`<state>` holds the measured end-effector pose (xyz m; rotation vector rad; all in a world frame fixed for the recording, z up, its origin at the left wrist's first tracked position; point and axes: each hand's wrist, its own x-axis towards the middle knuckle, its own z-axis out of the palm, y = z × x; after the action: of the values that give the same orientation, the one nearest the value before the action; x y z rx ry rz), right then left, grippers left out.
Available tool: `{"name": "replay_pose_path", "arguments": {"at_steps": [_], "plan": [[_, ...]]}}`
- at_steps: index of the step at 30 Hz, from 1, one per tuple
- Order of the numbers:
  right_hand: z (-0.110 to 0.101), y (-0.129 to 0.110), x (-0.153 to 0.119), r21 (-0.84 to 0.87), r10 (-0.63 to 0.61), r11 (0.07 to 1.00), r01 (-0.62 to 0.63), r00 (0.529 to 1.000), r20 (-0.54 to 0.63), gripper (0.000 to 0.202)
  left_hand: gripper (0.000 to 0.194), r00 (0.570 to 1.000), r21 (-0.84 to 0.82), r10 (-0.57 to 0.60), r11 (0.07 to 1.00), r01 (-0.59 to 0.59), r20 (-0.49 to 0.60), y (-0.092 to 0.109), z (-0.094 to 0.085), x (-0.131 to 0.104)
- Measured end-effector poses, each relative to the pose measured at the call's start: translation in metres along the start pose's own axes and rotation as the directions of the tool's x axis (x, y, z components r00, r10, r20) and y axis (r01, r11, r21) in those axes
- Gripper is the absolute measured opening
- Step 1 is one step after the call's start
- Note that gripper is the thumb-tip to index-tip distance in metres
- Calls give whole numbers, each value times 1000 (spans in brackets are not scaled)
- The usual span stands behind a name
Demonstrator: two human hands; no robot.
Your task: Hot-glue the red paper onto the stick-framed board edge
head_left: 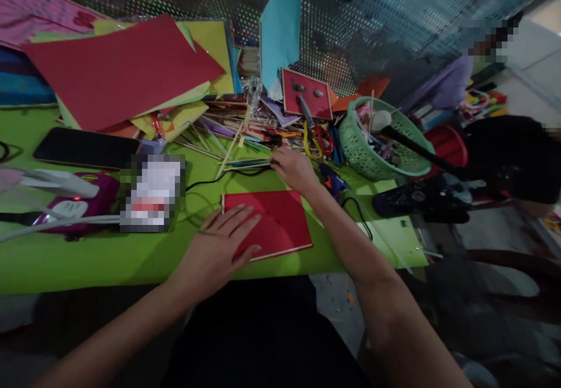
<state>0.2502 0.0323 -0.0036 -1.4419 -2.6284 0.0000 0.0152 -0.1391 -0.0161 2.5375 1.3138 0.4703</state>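
Observation:
A red rectangular panel (280, 218) with pale stick edging along its left and lower sides lies on the green tabletop in front of me. My left hand (223, 236) rests flat across its left part, fingers stretched out. Beyond the panel's far edge, my right hand (291, 169) has its fingers closed at the end of some thin sticks (248, 162), one greenish. Its fingertips are partly hidden. A black cord (210, 182) runs under that spot. Just right of the right wrist lies a blue glue gun (333, 180).
Scissors (312, 128) and loose sticks (219, 122) crowd the back. A green basket (372, 148) stands right, near a co-worker's dark sleeve (512, 154). Coloured paper (123, 72), a black phone (85, 147), a blurred-out phone (153, 192) and a purple device (83, 207) occupy the left.

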Motion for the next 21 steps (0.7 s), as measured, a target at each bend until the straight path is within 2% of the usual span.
{"name": "replay_pose_path", "arguments": {"at_steps": [4, 8, 13, 21], "plan": [[-8, 2, -16, 100, -5, 995, 13, 997, -79, 13, 50, 992, -11, -80, 997, 79, -96, -14, -3, -10], [-18, 3, -45, 241, 28, 970, 13, 986, -165, 9, 45, 982, -11, -135, 991, 134, -129, -23, 1, -17], [-16, -6, -69, 407, 28, 913, 22, 993, -118, 13, 41, 982, -8, -131, 991, 131, -138, -25, 10, -17], [-6, -17, -73, 394, -21, 918, 45, 998, -65, 17, 42, 981, 5, -146, 989, 148, -131, -24, 11, -17]]}}
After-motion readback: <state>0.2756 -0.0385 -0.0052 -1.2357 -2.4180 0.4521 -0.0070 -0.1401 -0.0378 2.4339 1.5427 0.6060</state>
